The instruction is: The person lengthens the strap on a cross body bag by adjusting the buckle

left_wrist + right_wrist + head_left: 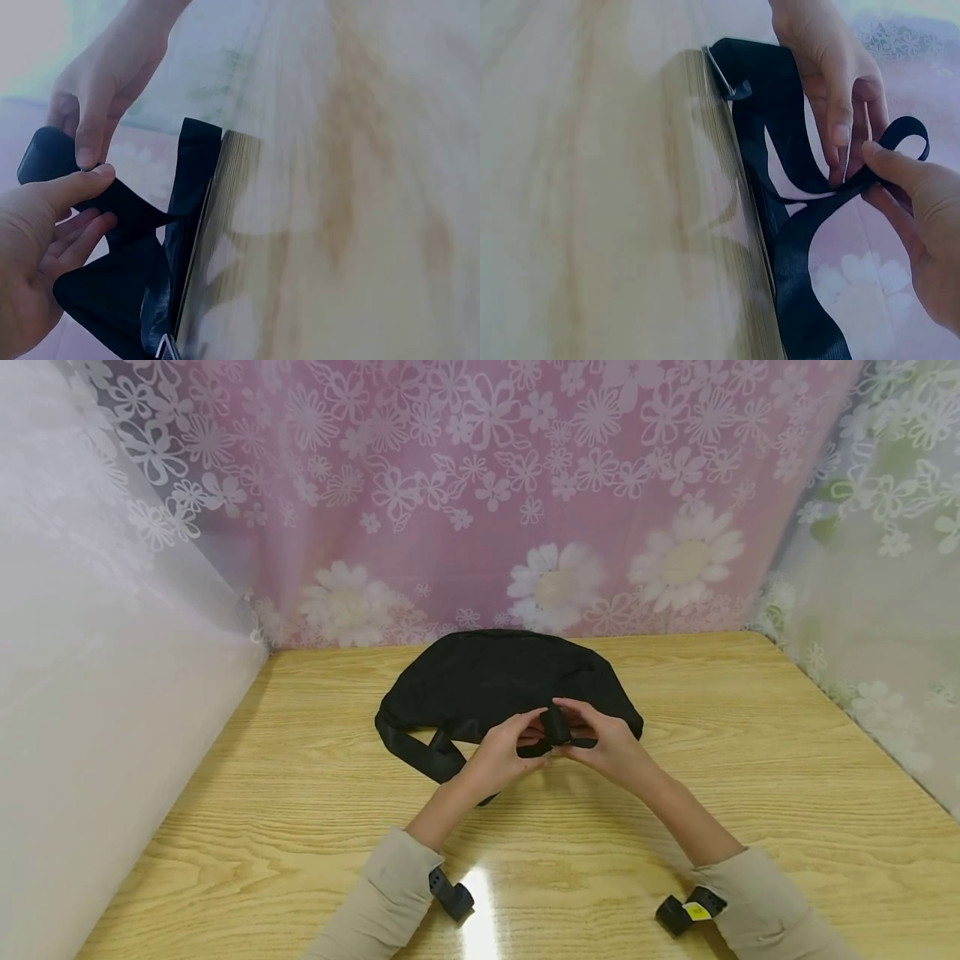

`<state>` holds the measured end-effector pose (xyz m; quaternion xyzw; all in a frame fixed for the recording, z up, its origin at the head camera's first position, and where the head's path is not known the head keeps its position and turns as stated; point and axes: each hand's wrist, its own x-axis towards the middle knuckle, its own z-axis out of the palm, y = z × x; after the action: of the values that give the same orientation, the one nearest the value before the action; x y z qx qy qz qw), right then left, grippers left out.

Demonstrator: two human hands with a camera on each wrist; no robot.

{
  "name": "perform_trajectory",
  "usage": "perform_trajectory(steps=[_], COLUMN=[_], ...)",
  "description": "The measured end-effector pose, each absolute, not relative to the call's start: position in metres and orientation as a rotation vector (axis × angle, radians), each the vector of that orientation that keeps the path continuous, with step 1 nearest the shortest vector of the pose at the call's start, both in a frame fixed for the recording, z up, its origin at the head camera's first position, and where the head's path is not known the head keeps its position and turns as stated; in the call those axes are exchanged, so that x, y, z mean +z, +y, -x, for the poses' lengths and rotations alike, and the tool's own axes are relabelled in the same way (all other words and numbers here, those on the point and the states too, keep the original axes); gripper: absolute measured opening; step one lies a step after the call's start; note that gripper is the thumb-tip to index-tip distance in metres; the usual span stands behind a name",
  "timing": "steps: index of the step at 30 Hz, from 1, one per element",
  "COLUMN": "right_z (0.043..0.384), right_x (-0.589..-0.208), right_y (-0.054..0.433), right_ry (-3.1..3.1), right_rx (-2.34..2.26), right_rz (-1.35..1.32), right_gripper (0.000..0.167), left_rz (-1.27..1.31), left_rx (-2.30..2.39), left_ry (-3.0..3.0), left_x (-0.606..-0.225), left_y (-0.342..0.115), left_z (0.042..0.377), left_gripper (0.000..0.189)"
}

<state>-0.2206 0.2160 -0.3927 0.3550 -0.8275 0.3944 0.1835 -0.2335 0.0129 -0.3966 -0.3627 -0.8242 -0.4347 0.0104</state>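
A black waist bag [502,677] lies on the wooden table, its wide black strap [420,756] trailing off the left side toward me. Just in front of the bag, my left hand [506,752] and right hand [607,743] meet over a length of that strap. The strap rises in a small loop [913,129] between the fingers. In the left wrist view my left hand [37,247] pinches the webbing between thumb and fingers. My right hand [930,217] grips it close beside, at the base of the loop. A metal buckle piece [166,346] shows lower on the strap.
Wood-grain table [300,860] beneath everything. A pink flowered curtain [450,510] hangs behind the table, with pale sheeting [112,652] at the left and a flowered sheet [892,610] at the right. Both wrists carry small black cameras on straps.
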Motion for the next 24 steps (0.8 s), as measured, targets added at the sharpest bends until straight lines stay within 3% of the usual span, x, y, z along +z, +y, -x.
perform_trajectory(steps=[9, 15, 24], right_z=[0.199, 0.196, 0.215], right_x=[-0.368, -0.363, -0.393], right_y=[0.199, 0.195, 0.206], right_ry=[-2.39, -2.353, -2.418], right_rx=[1.208, 1.163, 1.269], right_rz=[-1.03, -1.125, -1.202], right_gripper=[0.047, 0.052, 0.057], left_rz=[1.06, 1.075, 1.054], left_rx=[-1.468, -1.264, -1.114], left_ry=[-2.529, -2.482, -2.403], left_x=[-0.406, -0.407, -0.411], left_y=[0.014, 0.013, 0.011], left_z=[0.236, 0.237, 0.241], left_gripper=[0.067, 0.064, 0.053])
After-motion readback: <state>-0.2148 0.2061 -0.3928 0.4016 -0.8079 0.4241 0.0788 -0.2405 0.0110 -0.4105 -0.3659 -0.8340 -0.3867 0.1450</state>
